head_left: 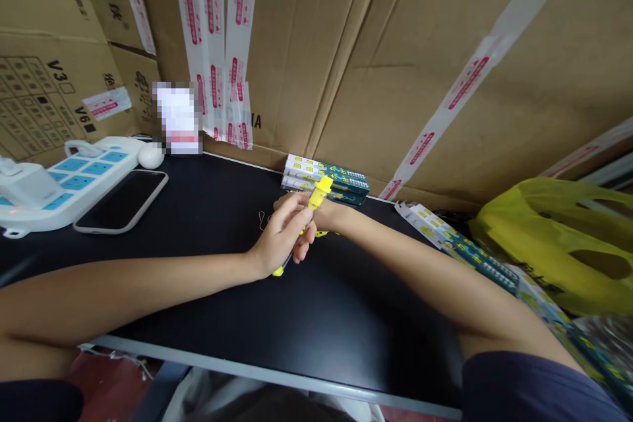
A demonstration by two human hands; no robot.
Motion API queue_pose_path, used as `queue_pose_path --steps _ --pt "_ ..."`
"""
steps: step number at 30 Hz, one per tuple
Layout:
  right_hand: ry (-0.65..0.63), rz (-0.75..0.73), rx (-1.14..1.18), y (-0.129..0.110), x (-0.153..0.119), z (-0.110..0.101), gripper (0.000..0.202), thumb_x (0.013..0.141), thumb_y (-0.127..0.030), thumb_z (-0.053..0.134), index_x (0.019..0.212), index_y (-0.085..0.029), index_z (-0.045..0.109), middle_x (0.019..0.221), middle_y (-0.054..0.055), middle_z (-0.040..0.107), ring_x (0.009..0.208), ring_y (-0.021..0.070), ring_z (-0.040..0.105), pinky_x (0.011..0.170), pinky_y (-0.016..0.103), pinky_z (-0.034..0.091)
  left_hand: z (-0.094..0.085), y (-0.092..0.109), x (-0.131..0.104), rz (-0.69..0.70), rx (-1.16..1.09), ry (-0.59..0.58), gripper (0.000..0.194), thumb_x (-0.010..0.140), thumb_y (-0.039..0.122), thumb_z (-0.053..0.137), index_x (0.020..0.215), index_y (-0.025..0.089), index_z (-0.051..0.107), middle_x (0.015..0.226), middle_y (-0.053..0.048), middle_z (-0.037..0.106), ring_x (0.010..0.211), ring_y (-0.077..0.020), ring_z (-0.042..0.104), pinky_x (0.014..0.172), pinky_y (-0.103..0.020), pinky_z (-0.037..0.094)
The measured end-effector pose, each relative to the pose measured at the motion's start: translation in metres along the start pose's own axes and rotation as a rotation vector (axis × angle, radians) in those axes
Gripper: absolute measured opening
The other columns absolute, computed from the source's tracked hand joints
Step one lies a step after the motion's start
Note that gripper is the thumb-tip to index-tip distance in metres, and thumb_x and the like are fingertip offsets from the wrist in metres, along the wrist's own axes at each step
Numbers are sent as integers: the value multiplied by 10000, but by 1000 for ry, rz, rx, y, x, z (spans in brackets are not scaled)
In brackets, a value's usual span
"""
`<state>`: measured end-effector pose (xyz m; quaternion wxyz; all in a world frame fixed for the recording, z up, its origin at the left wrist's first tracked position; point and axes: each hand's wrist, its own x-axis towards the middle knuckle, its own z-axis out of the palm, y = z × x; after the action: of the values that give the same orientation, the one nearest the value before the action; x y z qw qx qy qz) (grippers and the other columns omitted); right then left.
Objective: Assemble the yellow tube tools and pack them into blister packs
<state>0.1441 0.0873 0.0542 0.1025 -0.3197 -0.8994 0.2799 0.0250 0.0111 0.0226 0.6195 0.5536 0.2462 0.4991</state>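
My left hand (281, 231) is closed around a slim pen-like stick with a yellow top piece (320, 193). The stick stands at a tilt, and its yellow lower end (277, 271) shows below the hand, just over the black tabletop. Its middle is hidden by my fingers. My right hand (322, 213) reaches in behind the left one, close to the small boxes. Its fingers are mostly covered, so I cannot make out what they hold. A small yellow piece (322, 233) and a thin looped string (262, 219) lie beside the hands.
Stacked printed boxes (346, 184) stand at the table's back edge, and more boxes (455, 241) line the right side by a yellow plastic bag (558, 237). A phone (123, 201) and a white power strip (106, 158) are at left. Taped cardboard (306, 33) walls the back.
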Motion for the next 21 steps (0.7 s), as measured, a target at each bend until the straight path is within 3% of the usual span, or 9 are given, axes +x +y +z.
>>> queue_pose_path --steps 3,7,10,12,16,21 --pt "48 -17 -17 -3 -4 -5 35 700 -160 585 686 -154 554 583 -42 521 556 84 433 512 220 311 3 -1 -2 -51 -23 -5 258 863 448 480 949 213 415 582 88 513 326 -61 470 277 -141 371" --pt "160 -21 -10 6 -17 -11 95 697 -138 551 787 -164 544 665 -31 537 616 102 454 548 227 343 6 -1 -6 -112 -41 -35 243 873 443 456 933 210 423 582 87 502 324 -60 469 278 -147 386" --pt "262 18 53 15 -37 -10 51 763 -171 513 813 -168 500 709 -20 523 599 99 471 529 223 378 6 -3 -8 -127 -34 -46 245 866 448 474 899 216 405 589 90 497 335 -59 474 286 -146 393" --pt "360 104 218 18 -54 -6 99 821 -253 520 797 -179 459 646 -45 474 509 82 439 458 207 365 5 -6 -8 -131 -28 -47 242 864 442 484 879 217 398 595 91 496 343 -58 477 294 -146 399" --pt "424 181 439 18 -90 12 239 866 -416 535 850 -191 453 601 -73 432 410 54 362 349 170 285 4 -10 -7 -150 -44 -65 216 892 421 437 895 205 432 591 81 494 347 -57 466 305 -149 398" --pt "485 178 622 5 -116 33 213 906 -422 494 990 -232 450 662 -68 416 458 56 335 386 156 300 4 -9 -10 -243 -35 -188 232 905 423 404 925 197 451 554 80 462 330 -56 434 287 -137 364"
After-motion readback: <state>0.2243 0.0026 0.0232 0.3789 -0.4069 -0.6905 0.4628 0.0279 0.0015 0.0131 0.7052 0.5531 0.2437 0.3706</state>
